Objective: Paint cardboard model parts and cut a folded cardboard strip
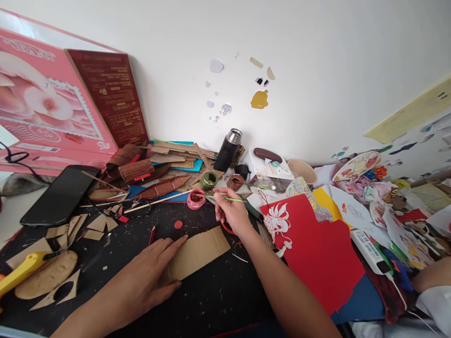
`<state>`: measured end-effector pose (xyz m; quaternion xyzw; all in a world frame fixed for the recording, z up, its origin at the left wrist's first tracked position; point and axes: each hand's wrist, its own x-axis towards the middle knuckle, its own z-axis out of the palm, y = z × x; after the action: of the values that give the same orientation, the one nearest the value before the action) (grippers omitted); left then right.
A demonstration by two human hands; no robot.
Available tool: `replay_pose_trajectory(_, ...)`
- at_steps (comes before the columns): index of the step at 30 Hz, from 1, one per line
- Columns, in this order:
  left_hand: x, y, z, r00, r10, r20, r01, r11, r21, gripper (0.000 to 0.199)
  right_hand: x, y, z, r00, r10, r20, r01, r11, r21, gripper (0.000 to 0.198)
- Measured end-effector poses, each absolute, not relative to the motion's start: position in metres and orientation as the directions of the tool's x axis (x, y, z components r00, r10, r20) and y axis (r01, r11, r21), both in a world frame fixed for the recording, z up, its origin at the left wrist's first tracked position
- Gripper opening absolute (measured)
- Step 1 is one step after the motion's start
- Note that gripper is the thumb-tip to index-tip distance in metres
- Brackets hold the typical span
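Note:
My right hand pinches a thin paintbrush with a green handle. The brush's tip reaches into a small pink-rimmed jar of red paint. A strip of brown cardboard lies on the black tabletop, and my left hand rests over its left end with fingers stretched out and thumb apart. Behind the red jar stand an open jar of green paint and a jar of brown paint. A round red lid lies between the red jar and my left hand.
A black phone, cardboard scraps and a yellow-handled tool lie left. Painted boat models and a black flask stand behind. Red paper and a white power strip are right. Another person's arm shows.

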<state>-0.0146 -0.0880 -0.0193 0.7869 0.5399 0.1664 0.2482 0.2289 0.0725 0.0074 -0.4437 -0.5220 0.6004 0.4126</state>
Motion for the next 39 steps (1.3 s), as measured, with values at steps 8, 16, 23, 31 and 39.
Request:
replay_pose_trajectory(8, -0.016, -0.088, -0.026, 0.356, 0.935, -0.017, 0.778, -0.286, 0.560, 0.077, 0.247, 0.064, 0.002, -0.289, 0.944, -0.158, -0.020, -0.171, -0.985, 0.054)
replay_pose_trajectory(16, -0.019, -0.087, -0.029, 0.348, 0.936, 0.056, 0.789, -0.325, 0.522, 0.076, 0.256, 0.051, 0.001, -0.338, 0.920, -0.197, 0.083, -0.180, -0.980, 0.045)
replay_pose_trajectory(23, -0.032, -0.088, -0.008, 0.300, 0.942, 0.150, 0.805, -0.334, 0.490, 0.079, 0.273, 0.037, -0.004, -0.358, 0.905, -0.230, 0.154, -0.186, -0.970, 0.049)
replay_pose_trajectory(31, -0.026, -0.077, 0.004, 0.262, 0.965, -0.020, 0.736, -0.187, 0.651, 0.078, 0.262, 0.015, -0.011, -0.435, 0.858, -0.273, 0.058, -0.276, -0.960, 0.053)
replay_pose_trajectory(39, -0.027, -0.056, 0.027, 0.230, 0.922, -0.312, 0.662, 0.087, 0.744, 0.054, 0.260, 0.007, -0.017, -0.381, 0.890, -0.252, -0.013, -0.278, -0.960, 0.051)
